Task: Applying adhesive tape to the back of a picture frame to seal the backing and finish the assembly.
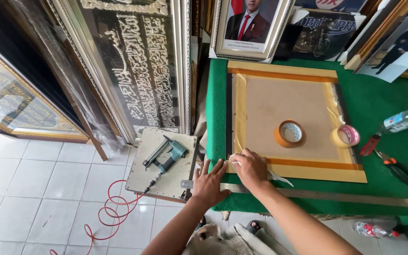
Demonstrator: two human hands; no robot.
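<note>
At the bench's (378,101) front left corner, the left hand (209,183) lies flat, fingers spread, on the frame's (286,120) corner beside a metal ruler (317,194). The right hand (250,169) presses a white cloth (236,158) with fingers together onto the tape strip (308,164). Firm, even rubbing along the strip should seat it best.

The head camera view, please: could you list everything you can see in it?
Frame back: one, brown board edged with orange and tan tape, flat on the table.
Table: one, green covered.
Tape rolls: two, orange on the board, pinkish at its right edge.
Metal ruler: one, silver, along the table's near edge.
Pliers: one, red handled, right of the frame.
Plastic bottle: one, clear, far right.
Staple gun: one, teal, on a pale board, with a red hose.
Framed pictures: several, leaning behind.
Left hand: on the frame's near left corner.
Right hand: pressing a white scrap there.
</note>
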